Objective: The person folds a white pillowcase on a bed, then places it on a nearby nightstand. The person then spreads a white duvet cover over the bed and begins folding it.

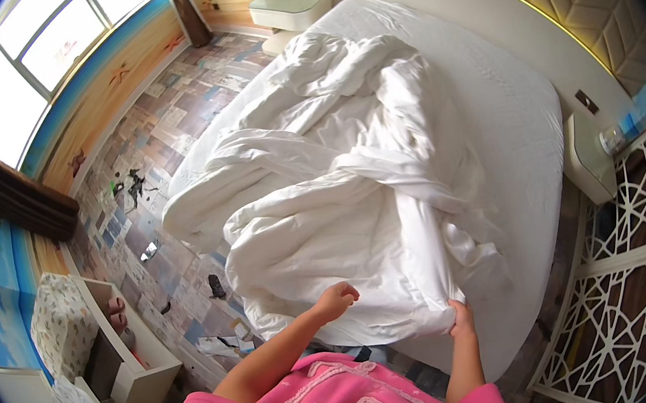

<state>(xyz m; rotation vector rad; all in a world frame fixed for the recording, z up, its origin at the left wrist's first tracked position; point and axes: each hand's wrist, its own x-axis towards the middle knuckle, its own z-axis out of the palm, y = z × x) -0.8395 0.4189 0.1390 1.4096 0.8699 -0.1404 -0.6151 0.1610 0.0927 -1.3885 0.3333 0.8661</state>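
Observation:
A white duvet (307,222) lies bunched and twisted over a bed with a white fitted sheet (507,116). At the bed's near edge, my right hand (461,316) grips a corner of the duvet, with the cloth pulled into folds above it. My left hand (337,301) is over the duvet's near part, its fingers curled; whether it holds any cloth cannot be told. A twisted length of the duvet runs from the middle of the bed down to my right hand.
Dark scraps (137,186), a shiny object (148,251) and papers (219,345) litter the floor left of the bed. A white open shelf unit (144,378) stands at lower left, a lattice screen (625,308) at right. Nightstands (298,12) (590,160) flank the bed.

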